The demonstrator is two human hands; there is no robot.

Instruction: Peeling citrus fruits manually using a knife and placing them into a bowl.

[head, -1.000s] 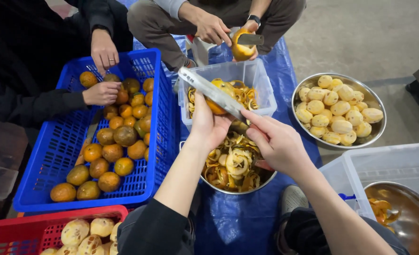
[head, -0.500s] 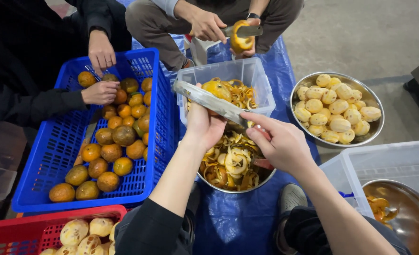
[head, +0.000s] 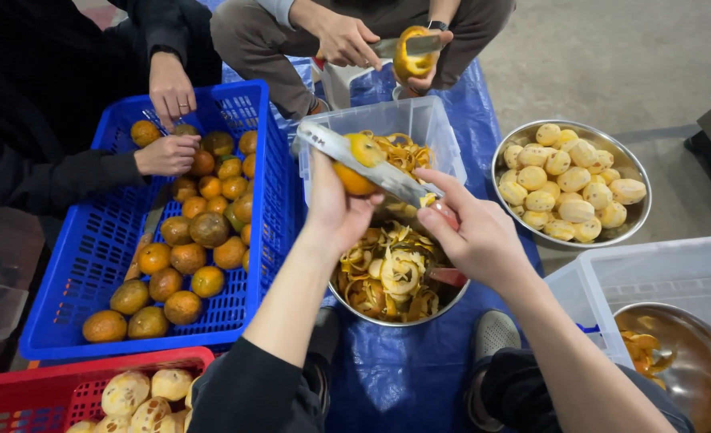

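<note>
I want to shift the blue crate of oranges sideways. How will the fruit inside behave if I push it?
The oranges would probably roll: they are round, loose, and only partly fill the blue crate. The load likely feels heavy, with many fruits. The crate's mesh walls should hold them in, though another person's hand rests among them.

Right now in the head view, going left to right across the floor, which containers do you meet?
Blue crate of unpeeled oranges → steel bowl of peelings under the left hand and right hand → steel bowl of peeled fruit → clear bin at the right edge.
</note>
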